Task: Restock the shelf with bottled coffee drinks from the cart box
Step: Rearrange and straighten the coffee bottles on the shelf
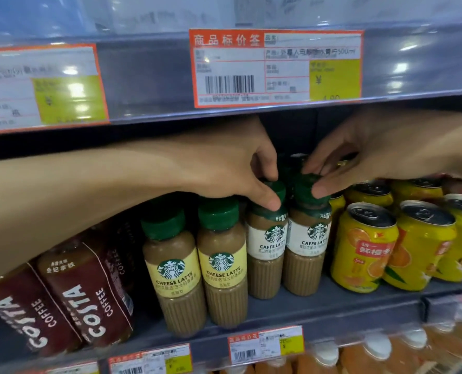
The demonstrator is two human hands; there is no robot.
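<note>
From the head camera, both hands reach under the upper shelf edge into the middle shelf (332,314). The left hand (232,168) grips the green cap of the left Caffe Latte bottle (266,255), thumb pressed on the cap's front and fingers curled over its back. The right hand (359,155) pinches the cap of the right Caffe Latte bottle (306,252), thumb at the front, fingertips over the top. These two bottles stand upright and touching, set back from the shelf's front edge. Just to their left, nearer the front edge, two Cheese Latte bottles (197,273) stand side by side with yellow labels. Further left, at the shelf's left end, dark Costa Coffee bottles (89,290) appear tilted in the wide view. To the right of the latte bottles stand yellow orange-drink cans (364,249) in rows. An orange-framed price tag (275,67) hangs on the upper shelf rail above the hands.
</note>
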